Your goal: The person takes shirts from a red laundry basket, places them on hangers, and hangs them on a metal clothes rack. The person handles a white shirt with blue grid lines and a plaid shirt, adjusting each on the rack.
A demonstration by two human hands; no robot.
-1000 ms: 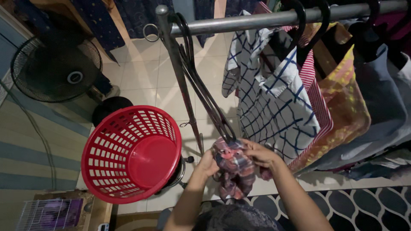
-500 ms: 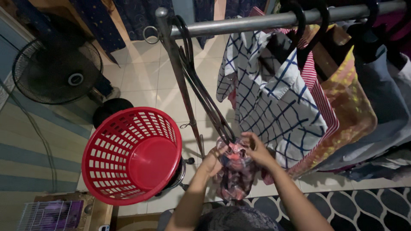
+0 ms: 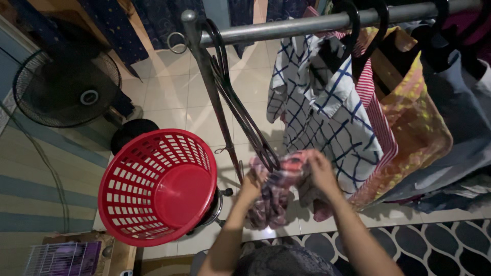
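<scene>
While both hands work low beside the rack, the left hand (image 3: 250,185) and the right hand (image 3: 321,171) each have fingers clenched on a red-and-blue plaid garment (image 3: 276,191), which is stretched between them and hangs bunched below, just in front of the lower end of the empty black hangers (image 3: 240,110). Those hangers dangle from the grey metal rail (image 3: 286,25) at its corner, close against the upright post (image 3: 212,97), and their bottom loop touches or overlaps the garment's top edge; which, cannot be told. To the right along the rail hang a white shirt with blue grid lines (image 3: 327,112), a red-and-white striped shirt (image 3: 376,117), an orange patterned garment (image 3: 419,122) and a grey garment (image 3: 465,117), packed edge to edge with no gap between them. Open room lies left of the post: pale floor tiles (image 3: 163,97) are bare between the rack and a black standing fan (image 3: 66,87). A red slotted plastic basket (image 3: 156,186) sits tilted just left of the left hand, near but apart from it. A dark rug with a pale curved pattern (image 3: 434,245) borders the lower right. A small wire cage (image 3: 59,258) sits at the lower left corner. No labels or signs can be made out.
</scene>
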